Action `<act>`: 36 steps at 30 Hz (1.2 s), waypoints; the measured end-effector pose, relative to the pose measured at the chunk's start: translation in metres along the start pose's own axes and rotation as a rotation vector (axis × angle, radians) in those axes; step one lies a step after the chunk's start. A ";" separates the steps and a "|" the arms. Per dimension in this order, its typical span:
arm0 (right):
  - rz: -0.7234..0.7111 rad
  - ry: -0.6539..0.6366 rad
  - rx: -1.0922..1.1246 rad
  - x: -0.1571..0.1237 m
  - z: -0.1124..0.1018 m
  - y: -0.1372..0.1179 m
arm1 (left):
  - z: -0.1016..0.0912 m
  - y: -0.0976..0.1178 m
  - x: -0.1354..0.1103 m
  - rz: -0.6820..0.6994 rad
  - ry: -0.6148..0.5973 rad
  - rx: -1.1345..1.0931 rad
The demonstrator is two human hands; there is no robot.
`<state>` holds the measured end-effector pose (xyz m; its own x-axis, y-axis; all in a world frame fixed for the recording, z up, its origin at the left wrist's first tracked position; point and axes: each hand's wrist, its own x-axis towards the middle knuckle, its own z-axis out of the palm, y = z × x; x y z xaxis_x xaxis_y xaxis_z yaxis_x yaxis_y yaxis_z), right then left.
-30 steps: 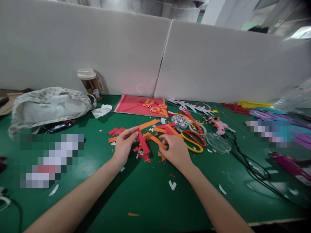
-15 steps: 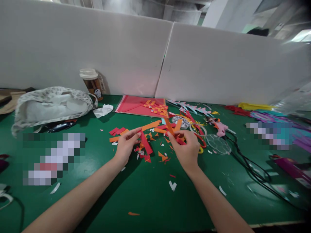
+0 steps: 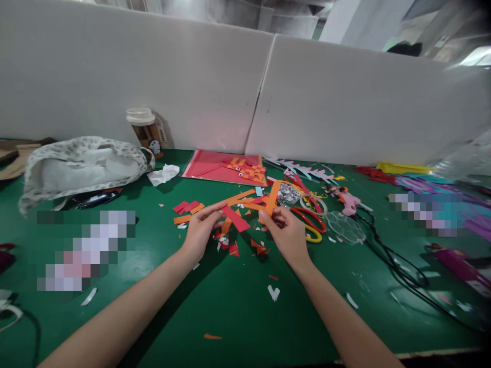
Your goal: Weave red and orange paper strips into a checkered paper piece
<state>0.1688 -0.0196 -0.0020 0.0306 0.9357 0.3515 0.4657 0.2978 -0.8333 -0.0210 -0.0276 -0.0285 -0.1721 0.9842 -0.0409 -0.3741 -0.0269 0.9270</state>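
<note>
Pinched in my left hand point(image 3: 201, 230) is a red paper strip point(image 3: 237, 219), angled down to the right. My right hand point(image 3: 287, 232) grips an orange paper strip point(image 3: 273, 197) that stands nearly upright from the fingertips. Between and behind both hands, red and orange paper pieces and scraps point(image 3: 233, 250) lie on the green table point(image 3: 172, 317). Scissors with red and yellow handles point(image 3: 315, 237) lie just right of my right hand, partly hidden by it. Farther back, orange-and-red checkered paper shapes with googly eyes point(image 3: 249, 171) rest on a red paper pack point(image 3: 209, 164).
A lidded coffee cup point(image 3: 143, 133) and a spotted cloth pouch point(image 3: 84, 163) stand at the back left. To the right lie a pink glue gun point(image 3: 347, 200), its black cord point(image 3: 387, 255) and bundles of colored pipe cleaners point(image 3: 429, 184). A white partition point(image 3: 153, 66) rises behind.
The red strip in my left hand has swung up toward the right. In my right hand, the orange strip now stands more upright, and that hand has shifted slightly left.
</note>
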 end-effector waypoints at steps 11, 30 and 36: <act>0.046 0.018 0.071 0.002 0.001 0.000 | 0.003 0.003 -0.001 -0.043 0.022 0.000; 0.027 0.135 0.098 0.000 0.003 -0.001 | 0.004 0.002 -0.002 -0.059 0.019 0.021; -0.002 0.279 0.170 0.000 0.002 -0.003 | 0.005 0.000 -0.001 -0.064 0.051 -0.039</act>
<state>0.1661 -0.0204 -0.0007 0.2822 0.8542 0.4367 0.3122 0.3486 -0.8837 -0.0166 -0.0281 -0.0263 -0.1925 0.9741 -0.1190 -0.4210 0.0276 0.9066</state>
